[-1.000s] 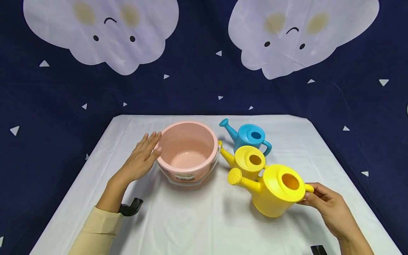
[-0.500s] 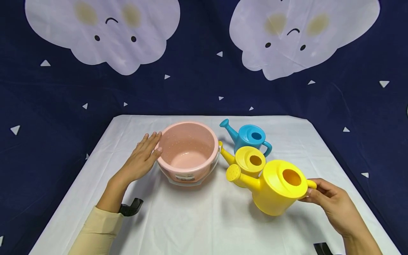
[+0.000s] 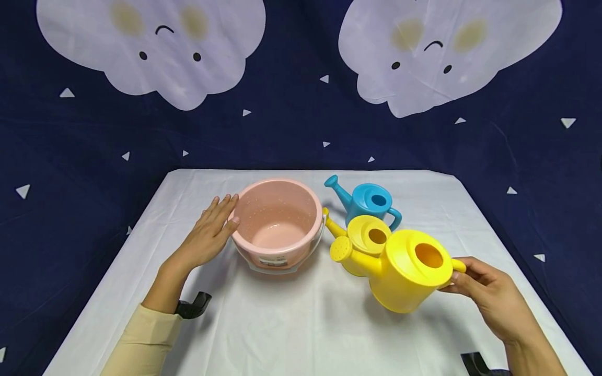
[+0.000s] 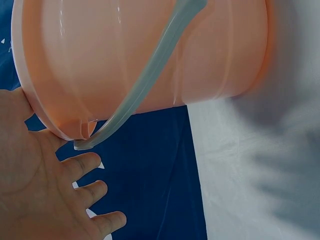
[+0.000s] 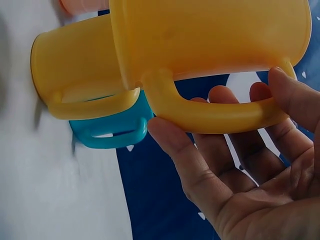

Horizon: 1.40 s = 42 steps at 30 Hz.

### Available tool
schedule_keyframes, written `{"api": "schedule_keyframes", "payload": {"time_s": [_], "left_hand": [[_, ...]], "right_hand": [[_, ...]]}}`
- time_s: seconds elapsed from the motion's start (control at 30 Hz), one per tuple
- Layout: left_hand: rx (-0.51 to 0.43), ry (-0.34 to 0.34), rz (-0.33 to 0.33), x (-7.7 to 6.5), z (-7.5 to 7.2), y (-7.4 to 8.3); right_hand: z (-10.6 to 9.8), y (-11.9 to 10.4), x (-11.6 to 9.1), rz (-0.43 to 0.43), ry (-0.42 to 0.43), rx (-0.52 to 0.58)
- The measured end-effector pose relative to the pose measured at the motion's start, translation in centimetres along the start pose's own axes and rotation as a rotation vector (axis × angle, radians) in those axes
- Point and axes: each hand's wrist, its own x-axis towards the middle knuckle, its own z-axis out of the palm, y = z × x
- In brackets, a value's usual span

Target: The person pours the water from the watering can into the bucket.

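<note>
My left hand [image 3: 207, 235] lies with straight fingers against the left rim of a pink bucket [image 3: 277, 250]. In the left wrist view its fingers spread beside the rim and the bucket's pale handle [image 4: 145, 82]. My right hand [image 3: 491, 297] grips the handle [image 5: 215, 117] of a large yellow watering can [image 3: 409, 282], thumb and fingers curled round it. The can hangs over the cloth, its spout to the left, a shadow below. Its spout overlaps a smaller yellow watering can [image 3: 364, 232] in the head view. Behind stands a blue watering can [image 3: 369, 198].
A white cloth [image 3: 282, 329] covers the table. Beyond its far edge hangs a dark blue backdrop [image 3: 291, 130] with clouds and small triangles. A black wrist strap [image 3: 193, 305] sits on the left forearm, above a beige sleeve [image 3: 141, 344].
The right hand has raised the large yellow watering can slightly, and most recently shifted it a little to the left. The left hand and the bucket stay where they were.
</note>
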Motion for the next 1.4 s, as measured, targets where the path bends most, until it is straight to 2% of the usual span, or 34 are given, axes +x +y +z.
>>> {"api": "schedule_keyframes", "payload": {"time_s": [0.33,0.57,0.8,1.03,1.4], "left_hand": [[-0.005,0.008,0.015,-0.1,0.0,0.0],[0.004,0.001,0.004,0.0,0.0,0.0],[0.003,0.004,0.005,0.0,0.0,0.0],[0.001,0.004,0.002,0.0,-0.1,0.0],[-0.002,0.003,0.000,-0.1,0.0,0.0]], "right_hand": [[0.0,-0.8,0.9,-0.082,-0.069,0.080],[0.1,-1.4,1.5,-0.086,-0.069,0.093],[0.3,-1.8,2.1,-0.148,-0.120,0.175],[0.3,-2.1,2.7,-0.173,-0.147,0.233],[0.3,-3.8,4.2,-0.168,-0.140,0.218]]}}
